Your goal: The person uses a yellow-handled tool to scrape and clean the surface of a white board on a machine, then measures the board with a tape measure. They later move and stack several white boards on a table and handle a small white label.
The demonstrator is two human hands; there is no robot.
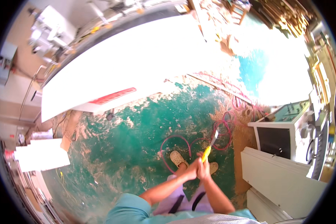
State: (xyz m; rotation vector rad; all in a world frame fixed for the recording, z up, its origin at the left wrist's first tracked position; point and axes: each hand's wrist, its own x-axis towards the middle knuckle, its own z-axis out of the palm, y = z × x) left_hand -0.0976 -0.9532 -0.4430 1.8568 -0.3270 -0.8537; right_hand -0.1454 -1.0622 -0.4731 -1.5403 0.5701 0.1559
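Your right hand [203, 170]: grip closed around knife [206, 152], blade pointing away. Left hand [192, 171] against right; can't tell its grip. Pink hose [175, 136] on floor [138, 128].

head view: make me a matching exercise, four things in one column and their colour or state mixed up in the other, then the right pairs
Column one:
1. knife
2. hose
3. floor
4. shoes

Column two:
a. pink, lying in loops
b. cream, with small holes
c. yellow at one end
d. green, strewn with pale dust

Right pairs: 1-c, 2-a, 3-d, 4-b
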